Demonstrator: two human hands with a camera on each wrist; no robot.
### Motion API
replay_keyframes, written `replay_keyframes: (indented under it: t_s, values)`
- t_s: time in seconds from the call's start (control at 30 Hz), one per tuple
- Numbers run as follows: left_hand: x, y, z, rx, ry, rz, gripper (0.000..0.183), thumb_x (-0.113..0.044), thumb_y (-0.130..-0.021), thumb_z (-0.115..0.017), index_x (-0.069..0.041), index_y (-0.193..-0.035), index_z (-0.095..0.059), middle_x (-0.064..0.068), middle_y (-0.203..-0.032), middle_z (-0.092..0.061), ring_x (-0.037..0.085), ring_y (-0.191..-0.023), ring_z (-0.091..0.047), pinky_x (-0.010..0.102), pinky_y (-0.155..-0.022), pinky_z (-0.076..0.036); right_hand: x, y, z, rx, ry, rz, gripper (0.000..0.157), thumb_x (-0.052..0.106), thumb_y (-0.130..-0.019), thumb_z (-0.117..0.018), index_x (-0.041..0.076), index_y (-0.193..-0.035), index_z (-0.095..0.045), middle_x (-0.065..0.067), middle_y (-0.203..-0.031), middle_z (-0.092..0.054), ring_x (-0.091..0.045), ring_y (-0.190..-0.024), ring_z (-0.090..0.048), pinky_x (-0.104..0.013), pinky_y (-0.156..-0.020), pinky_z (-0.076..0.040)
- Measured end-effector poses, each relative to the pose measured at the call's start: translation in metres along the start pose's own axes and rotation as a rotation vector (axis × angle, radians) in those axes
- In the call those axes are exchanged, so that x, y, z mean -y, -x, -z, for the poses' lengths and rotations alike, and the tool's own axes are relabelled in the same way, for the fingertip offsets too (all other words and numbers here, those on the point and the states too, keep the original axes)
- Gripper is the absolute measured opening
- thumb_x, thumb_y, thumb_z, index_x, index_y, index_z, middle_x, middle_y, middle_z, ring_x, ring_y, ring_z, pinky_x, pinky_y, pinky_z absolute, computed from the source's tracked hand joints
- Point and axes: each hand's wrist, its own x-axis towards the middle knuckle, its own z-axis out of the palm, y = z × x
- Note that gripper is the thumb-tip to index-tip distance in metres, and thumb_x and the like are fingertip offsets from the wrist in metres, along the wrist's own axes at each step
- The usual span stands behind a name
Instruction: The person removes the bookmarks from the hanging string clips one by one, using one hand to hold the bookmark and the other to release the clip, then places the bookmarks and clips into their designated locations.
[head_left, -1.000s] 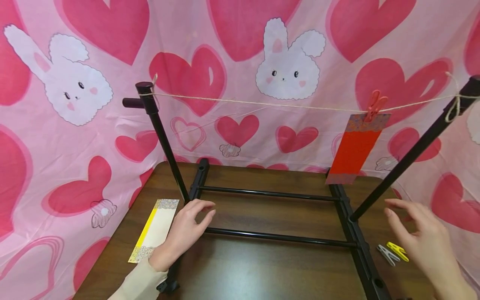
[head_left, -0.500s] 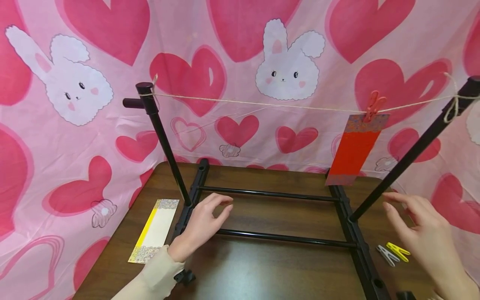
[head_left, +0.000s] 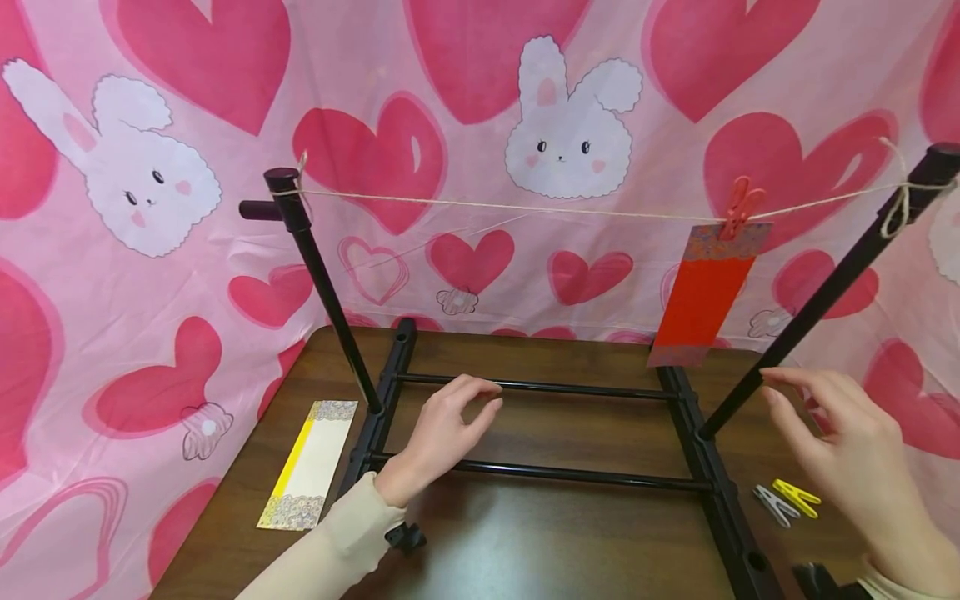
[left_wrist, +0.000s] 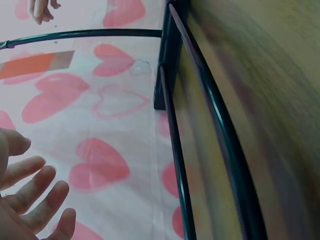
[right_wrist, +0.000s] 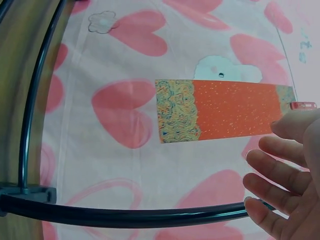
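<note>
My left hand, fingers loosely bent and holding nothing, hovers over the black frame's crossbars in the head view. In the left wrist view its fingers are spread apart. At the right post, my right hand is held up with thumb and fingers apart, gripping nothing. A red paper strip with patterned ends hangs from the string by a red clothespin. On the table by the right hand lie a grey clothespin and a yellow clothespin.
A cream paper strip with a yellow edge lies on the table at left. The frame's left post and right post carry the string. A pink heart-and-rabbit cloth hangs behind the brown table.
My left hand has moved right, away from the cream strip, over the crossbars. The right hand has risen slightly. The red strip still hangs from the string.
</note>
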Motion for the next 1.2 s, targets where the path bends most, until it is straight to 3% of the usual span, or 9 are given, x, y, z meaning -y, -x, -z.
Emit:
replay_keyframes:
  t_s: [0.33, 0.53, 0.9, 1.2]
  values:
    - [-0.017, -0.023, -0.012, -0.027, 0.069, -0.065, 0.019, -0.029, -0.091, -0.061, -0.021, -0.107, -0.066, -0.009, -0.099, -0.063, 0.005, -0.091, -0.057, 0.026, -0.077, -0.05, 0.005, -0.016, 0.003, -0.044, -0.016, 0.085, 0.028, 0.005, -0.075, -0.073, 0.005, -0.103, -0.07, -0.009, -0.085, -0.06, 0.011, -0.087, -0.042, 0.002, -0.07, -0.033]
    - [-0.027, -0.035, -0.019, -0.066, 0.075, -0.11, 0.021, -0.028, -0.09, -0.061, -0.019, -0.109, -0.066, -0.008, -0.101, -0.063, 0.004, -0.091, -0.057, 0.021, -0.078, -0.048, 0.012, -0.025, 0.006, -0.054, -0.008, 0.11, 0.025, 0.009, -0.079, -0.07, 0.003, -0.103, -0.069, -0.013, -0.086, -0.063, 0.007, -0.087, -0.041, 0.002, -0.077, -0.028]
    - [-0.043, -0.057, -0.018, -0.077, 0.133, -0.119, 0.023, -0.027, -0.09, -0.062, -0.016, -0.11, -0.065, -0.004, -0.1, -0.062, 0.012, -0.091, -0.058, 0.023, -0.076, -0.048, 0.017, -0.036, 0.005, -0.009, 0.01, 0.175, 0.028, 0.008, -0.077, -0.072, 0.004, -0.105, -0.069, -0.008, -0.089, -0.064, -0.005, -0.084, -0.042, -0.004, -0.067, -0.032]
    - [-0.057, -0.074, -0.024, -0.089, 0.157, -0.144, 0.022, -0.028, -0.089, -0.064, -0.016, -0.108, -0.066, -0.004, -0.1, -0.065, 0.008, -0.089, -0.057, 0.02, -0.075, -0.045, 0.021, -0.046, 0.007, -0.03, 0.022, 0.175, 0.027, 0.013, -0.08, -0.069, 0.004, -0.106, -0.069, -0.013, -0.096, -0.067, -0.012, -0.085, -0.047, 0.0, -0.078, -0.028]
